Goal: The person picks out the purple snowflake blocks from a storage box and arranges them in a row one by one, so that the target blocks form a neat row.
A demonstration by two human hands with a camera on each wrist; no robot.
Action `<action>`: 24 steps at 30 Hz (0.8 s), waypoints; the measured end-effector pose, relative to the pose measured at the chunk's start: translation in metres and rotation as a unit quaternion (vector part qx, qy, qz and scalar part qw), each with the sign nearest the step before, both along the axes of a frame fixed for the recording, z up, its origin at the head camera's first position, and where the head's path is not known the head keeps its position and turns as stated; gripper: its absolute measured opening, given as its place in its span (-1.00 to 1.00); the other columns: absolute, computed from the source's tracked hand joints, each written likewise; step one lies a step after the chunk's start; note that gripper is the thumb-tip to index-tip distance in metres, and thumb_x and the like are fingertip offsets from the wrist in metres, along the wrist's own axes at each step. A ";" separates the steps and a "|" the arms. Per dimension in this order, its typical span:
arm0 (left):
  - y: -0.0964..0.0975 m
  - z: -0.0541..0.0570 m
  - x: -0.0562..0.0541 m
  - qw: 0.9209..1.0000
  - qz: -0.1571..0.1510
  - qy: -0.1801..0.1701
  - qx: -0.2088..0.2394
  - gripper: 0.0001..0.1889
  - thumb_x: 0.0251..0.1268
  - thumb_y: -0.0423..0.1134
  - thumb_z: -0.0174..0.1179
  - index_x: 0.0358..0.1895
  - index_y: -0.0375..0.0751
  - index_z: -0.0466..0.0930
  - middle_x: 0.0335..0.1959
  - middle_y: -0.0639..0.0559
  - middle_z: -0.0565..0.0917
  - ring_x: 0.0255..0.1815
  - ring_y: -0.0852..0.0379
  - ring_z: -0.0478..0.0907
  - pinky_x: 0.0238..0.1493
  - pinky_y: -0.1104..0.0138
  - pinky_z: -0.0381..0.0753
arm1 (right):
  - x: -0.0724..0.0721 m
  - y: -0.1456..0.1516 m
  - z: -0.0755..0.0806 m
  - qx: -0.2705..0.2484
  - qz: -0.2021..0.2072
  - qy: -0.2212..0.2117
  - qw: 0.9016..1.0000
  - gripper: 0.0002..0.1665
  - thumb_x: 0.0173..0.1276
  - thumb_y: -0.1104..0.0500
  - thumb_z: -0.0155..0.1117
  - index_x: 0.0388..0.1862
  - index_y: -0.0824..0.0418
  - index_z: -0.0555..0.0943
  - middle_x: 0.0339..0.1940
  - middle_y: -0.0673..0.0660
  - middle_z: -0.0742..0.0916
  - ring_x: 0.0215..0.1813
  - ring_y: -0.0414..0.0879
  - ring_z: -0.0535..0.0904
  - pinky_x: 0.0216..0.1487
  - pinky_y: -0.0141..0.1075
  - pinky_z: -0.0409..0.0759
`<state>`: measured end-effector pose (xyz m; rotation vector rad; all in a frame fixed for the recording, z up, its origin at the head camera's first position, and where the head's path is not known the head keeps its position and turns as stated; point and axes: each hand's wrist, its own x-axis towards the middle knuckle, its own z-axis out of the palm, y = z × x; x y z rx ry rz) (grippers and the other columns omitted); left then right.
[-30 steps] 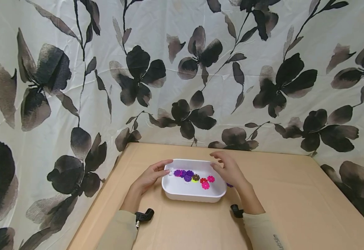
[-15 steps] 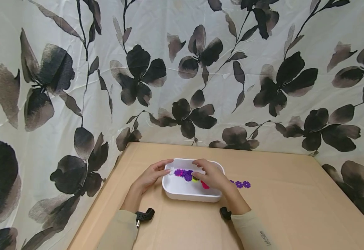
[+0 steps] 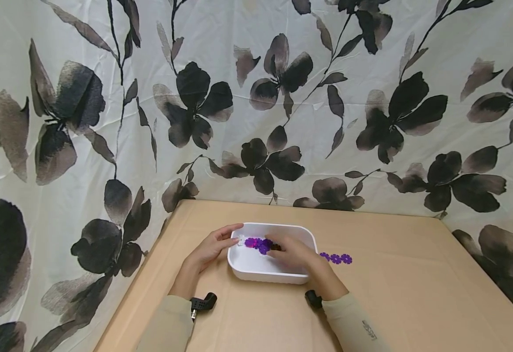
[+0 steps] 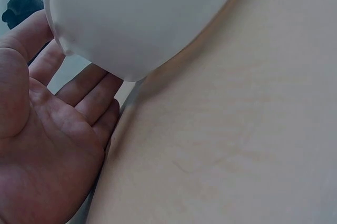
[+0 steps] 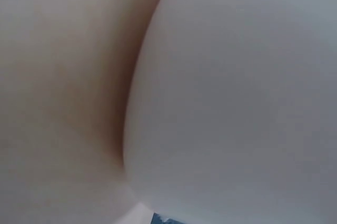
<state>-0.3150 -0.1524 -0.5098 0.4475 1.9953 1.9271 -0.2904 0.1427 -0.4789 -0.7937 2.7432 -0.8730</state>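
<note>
My left hand (image 3: 210, 249) grips the left end of a white plastic tub (image 3: 265, 276), thumb at the rim and fingers along the outside wall. Inside lie several flower-shaped discs, mostly purple (image 3: 263, 246), with a brown disc (image 3: 276, 247) beside them. Over the tub's right half, my right hand (image 3: 295, 253) reaches in, its finger and thumb apart around the brown disc. That hand hides the red and pink discs. The right wrist view holds only the tub's outer wall (image 5: 221, 103) and table, no fingers.
A row of purple flower discs (image 3: 335, 258) lies on the tan tabletop (image 3: 414, 283), just right of the tub. Behind the table's far edge hangs a white cloth (image 3: 318, 137) printed with dark flowers.
My right hand has moved left and down from the tub's right rim into its discs, baring the purple row on the table. The left hand has kept its grip on the tub.
</note>
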 end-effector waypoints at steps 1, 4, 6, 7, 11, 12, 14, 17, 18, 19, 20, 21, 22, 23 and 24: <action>0.000 0.000 0.000 1.000 0.001 0.000 -0.001 -0.44 0.49 -0.20 0.28 0.51 -0.04 0.45 0.62 -0.05 0.34 0.66 -0.10 0.20 0.68 -0.06 0.03 | 0.000 0.000 -0.001 0.003 0.003 -0.004 1.000 -0.39 0.54 0.08 0.32 0.50 0.18 0.50 0.47 0.14 0.60 0.54 0.09 0.45 0.58 0.07 0.34; -0.001 0.001 0.000 1.000 0.002 -0.002 -0.001 -0.44 0.49 -0.20 0.28 0.51 -0.03 0.45 0.61 -0.05 0.35 0.64 -0.11 0.23 0.67 -0.07 0.06 | 0.000 -0.001 -0.001 0.011 0.017 -0.013 1.000 -0.43 0.56 0.11 0.28 0.48 0.20 0.52 0.44 0.14 0.63 0.52 0.07 0.47 0.58 0.06 0.35; -0.001 0.001 0.000 1.000 0.003 -0.003 -0.001 -0.44 0.49 -0.20 0.28 0.51 -0.03 0.45 0.61 -0.05 0.35 0.63 -0.11 0.24 0.67 -0.06 0.07 | 0.000 -0.001 -0.001 0.013 0.028 -0.013 0.999 -0.44 0.57 0.14 0.26 0.48 0.23 0.51 0.45 0.16 0.62 0.53 0.10 0.45 0.58 0.07 0.34; -0.001 0.001 0.000 1.000 0.003 -0.003 0.000 -0.44 0.49 -0.20 0.28 0.51 -0.03 0.46 0.61 -0.05 0.35 0.64 -0.11 0.24 0.67 -0.06 0.08 | 0.001 -0.001 -0.001 0.014 0.034 -0.011 0.999 -0.45 0.58 0.15 0.25 0.48 0.25 0.50 0.45 0.18 0.61 0.54 0.12 0.45 0.58 0.08 0.33; -0.001 0.001 0.000 1.000 0.002 -0.001 -0.001 -0.44 0.49 -0.20 0.28 0.51 -0.03 0.46 0.61 -0.05 0.34 0.64 -0.11 0.22 0.67 -0.05 0.07 | 0.001 -0.001 -0.002 0.029 0.040 0.012 0.999 -0.47 0.59 0.19 0.22 0.47 0.27 0.51 0.42 0.22 0.63 0.51 0.15 0.47 0.57 0.08 0.36; -0.001 0.001 0.000 1.000 0.001 -0.001 0.000 -0.44 0.49 -0.20 0.28 0.51 -0.03 0.45 0.61 -0.06 0.34 0.64 -0.11 0.22 0.67 -0.05 0.07 | 0.000 -0.001 -0.002 0.033 0.039 0.021 0.998 -0.49 0.58 0.19 0.22 0.45 0.27 0.53 0.38 0.22 0.65 0.47 0.14 0.50 0.54 0.08 0.39; -0.001 0.001 -0.001 1.000 0.001 0.001 0.000 -0.44 0.49 -0.20 0.28 0.51 -0.04 0.45 0.61 -0.06 0.35 0.64 -0.11 0.22 0.67 -0.06 0.06 | 0.000 -0.001 -0.003 0.037 0.032 0.035 0.998 -0.54 0.58 0.20 0.22 0.40 0.26 0.58 0.30 0.20 0.68 0.37 0.10 0.56 0.48 0.06 0.47; -0.001 0.000 -0.002 1.000 -0.001 0.003 0.001 -0.44 0.49 -0.19 0.28 0.51 -0.05 0.45 0.61 -0.07 0.35 0.65 -0.12 0.21 0.67 -0.07 0.04 | -0.001 -0.001 -0.005 0.036 0.023 0.051 0.998 -0.63 0.57 0.21 0.24 0.29 0.23 0.66 0.16 0.13 0.71 0.23 0.01 0.60 0.39 0.01 0.56; -0.001 0.000 -0.002 1.000 -0.002 0.004 0.001 -0.44 0.49 -0.20 0.28 0.51 -0.05 0.45 0.61 -0.07 0.35 0.66 -0.11 0.20 0.68 -0.08 0.03 | -0.002 -0.001 -0.005 0.035 0.020 0.055 0.998 -0.66 0.57 0.22 0.25 0.25 0.22 0.68 0.13 0.11 0.72 0.21 -0.01 0.61 0.38 -0.01 0.57; -0.001 0.000 -0.002 1.000 -0.002 0.005 0.001 -0.44 0.49 -0.20 0.28 0.51 -0.05 0.45 0.61 -0.07 0.35 0.66 -0.11 0.19 0.68 -0.08 0.02 | -0.002 -0.002 -0.005 0.034 0.016 0.056 0.998 -0.68 0.56 0.22 0.25 0.23 0.21 0.70 0.12 0.10 0.72 0.21 -0.02 0.61 0.37 -0.03 0.57; -0.001 0.000 -0.002 1.000 -0.002 0.005 0.001 -0.44 0.50 -0.20 0.28 0.51 -0.06 0.45 0.61 -0.07 0.35 0.67 -0.10 0.18 0.68 -0.07 0.02 | -0.002 -0.002 -0.005 0.034 0.013 0.057 0.998 -0.69 0.56 0.22 0.25 0.20 0.20 0.70 0.11 0.09 0.73 0.20 -0.03 0.62 0.37 -0.04 0.58; -0.001 0.000 -0.002 1.000 -0.002 0.005 0.000 -0.44 0.50 -0.21 0.27 0.51 -0.06 0.45 0.61 -0.07 0.34 0.67 -0.10 0.17 0.68 -0.07 0.01 | -0.003 -0.003 -0.005 0.034 0.011 0.059 0.998 -0.71 0.56 0.24 0.25 0.18 0.20 0.71 0.12 0.09 0.74 0.22 -0.03 0.62 0.38 -0.03 0.57; -0.001 0.000 -0.002 1.000 -0.002 0.005 0.000 -0.45 0.50 -0.21 0.27 0.51 -0.06 0.45 0.62 -0.06 0.34 0.68 -0.09 0.16 0.68 -0.06 0.01 | -0.003 -0.003 -0.005 0.035 0.010 0.060 0.998 -0.71 0.56 0.25 0.25 0.18 0.19 0.71 0.12 0.09 0.75 0.22 -0.03 0.63 0.38 -0.04 0.58; -0.001 0.000 -0.003 1.000 -0.002 0.005 0.001 -0.45 0.50 -0.22 0.26 0.51 -0.06 0.45 0.62 -0.07 0.34 0.67 -0.10 0.16 0.68 -0.07 0.01 | -0.003 -0.004 -0.005 0.037 0.008 0.059 0.998 -0.71 0.56 0.25 0.25 0.18 0.19 0.71 0.12 0.08 0.76 0.23 -0.03 0.63 0.39 -0.04 0.57; -0.001 0.000 -0.003 1.000 -0.002 0.004 0.000 -0.45 0.51 -0.22 0.26 0.51 -0.06 0.45 0.62 -0.06 0.34 0.67 -0.10 0.17 0.68 -0.06 0.02 | -0.003 -0.004 -0.005 0.042 0.008 0.061 0.997 -0.71 0.56 0.26 0.24 0.19 0.19 0.70 0.13 0.08 0.76 0.24 -0.02 0.64 0.40 -0.04 0.57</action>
